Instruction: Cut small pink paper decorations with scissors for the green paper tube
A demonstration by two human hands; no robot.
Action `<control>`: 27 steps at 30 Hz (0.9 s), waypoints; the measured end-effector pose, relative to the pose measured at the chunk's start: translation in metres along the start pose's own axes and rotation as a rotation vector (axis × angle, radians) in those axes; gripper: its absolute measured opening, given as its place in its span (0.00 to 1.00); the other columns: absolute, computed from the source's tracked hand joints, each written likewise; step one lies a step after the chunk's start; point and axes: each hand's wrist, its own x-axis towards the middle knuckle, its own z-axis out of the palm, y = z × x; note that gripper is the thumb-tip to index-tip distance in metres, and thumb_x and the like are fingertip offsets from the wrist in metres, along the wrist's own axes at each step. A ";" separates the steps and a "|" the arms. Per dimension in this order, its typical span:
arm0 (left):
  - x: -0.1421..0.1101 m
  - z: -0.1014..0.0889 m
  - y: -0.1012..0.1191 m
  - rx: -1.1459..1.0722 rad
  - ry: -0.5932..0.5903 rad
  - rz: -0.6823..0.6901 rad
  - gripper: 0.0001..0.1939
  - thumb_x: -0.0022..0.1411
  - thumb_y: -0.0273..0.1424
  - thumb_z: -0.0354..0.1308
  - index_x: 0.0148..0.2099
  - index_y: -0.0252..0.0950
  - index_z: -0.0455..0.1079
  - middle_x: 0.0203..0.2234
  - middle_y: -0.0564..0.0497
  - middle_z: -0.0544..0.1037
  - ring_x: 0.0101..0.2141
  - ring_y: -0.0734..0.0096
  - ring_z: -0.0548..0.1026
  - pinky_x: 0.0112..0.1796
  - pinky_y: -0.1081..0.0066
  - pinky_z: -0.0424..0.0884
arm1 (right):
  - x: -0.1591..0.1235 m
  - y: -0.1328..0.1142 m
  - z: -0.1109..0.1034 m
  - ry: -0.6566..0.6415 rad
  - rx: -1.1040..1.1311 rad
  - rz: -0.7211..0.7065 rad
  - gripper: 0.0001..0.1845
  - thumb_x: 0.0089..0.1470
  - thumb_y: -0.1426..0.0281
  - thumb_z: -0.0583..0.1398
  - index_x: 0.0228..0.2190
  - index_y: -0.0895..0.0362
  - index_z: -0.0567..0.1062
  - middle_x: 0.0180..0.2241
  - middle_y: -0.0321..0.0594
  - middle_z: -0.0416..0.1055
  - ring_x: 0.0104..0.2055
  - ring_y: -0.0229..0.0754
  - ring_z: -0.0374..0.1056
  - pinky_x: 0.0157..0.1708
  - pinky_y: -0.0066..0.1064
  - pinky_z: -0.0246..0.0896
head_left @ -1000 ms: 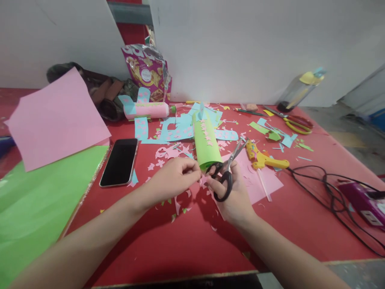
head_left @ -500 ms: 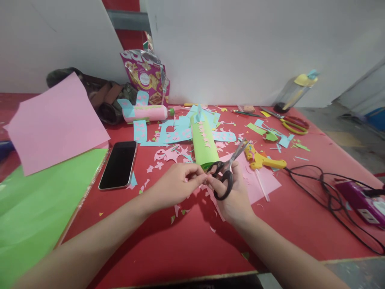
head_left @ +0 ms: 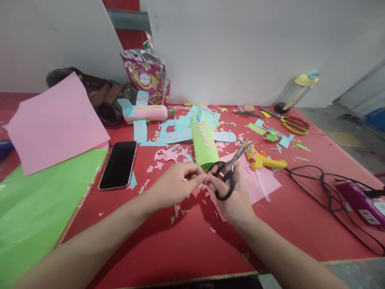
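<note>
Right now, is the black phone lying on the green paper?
No, the black phone lies on the red table, beside the green paper sheet.

Phone lies left of centre; tube at centre; glue gun right of it; bottle upper right.

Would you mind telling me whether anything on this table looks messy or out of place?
Yes: paper scraps litter the red table around both hands, and a water bottle leans tilted against the back wall instead of standing upright.
</note>
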 end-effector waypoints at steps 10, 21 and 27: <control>-0.001 -0.018 0.005 -0.032 0.255 0.049 0.13 0.56 0.36 0.49 0.25 0.33 0.62 0.20 0.56 0.65 0.24 0.79 0.63 0.27 0.78 0.60 | -0.004 -0.002 -0.003 -0.364 -0.087 0.163 0.19 0.43 0.61 0.62 0.29 0.52 0.55 0.27 0.30 0.59 0.26 0.32 0.59 0.27 0.27 0.57; -0.004 -0.020 0.008 -0.024 0.286 0.074 0.12 0.57 0.33 0.48 0.25 0.33 0.61 0.20 0.57 0.64 0.23 0.80 0.62 0.26 0.79 0.60 | -0.006 -0.006 -0.002 -0.573 -0.121 0.290 0.23 0.42 0.53 0.60 0.28 0.53 0.54 0.27 0.29 0.53 0.23 0.30 0.51 0.26 0.28 0.54; -0.003 -0.022 0.007 0.052 0.259 0.091 0.12 0.57 0.33 0.48 0.25 0.33 0.62 0.20 0.56 0.66 0.23 0.80 0.63 0.26 0.78 0.59 | -0.005 -0.007 -0.003 -0.599 -0.133 0.268 0.22 0.44 0.53 0.58 0.29 0.53 0.54 0.28 0.31 0.55 0.23 0.30 0.52 0.26 0.28 0.51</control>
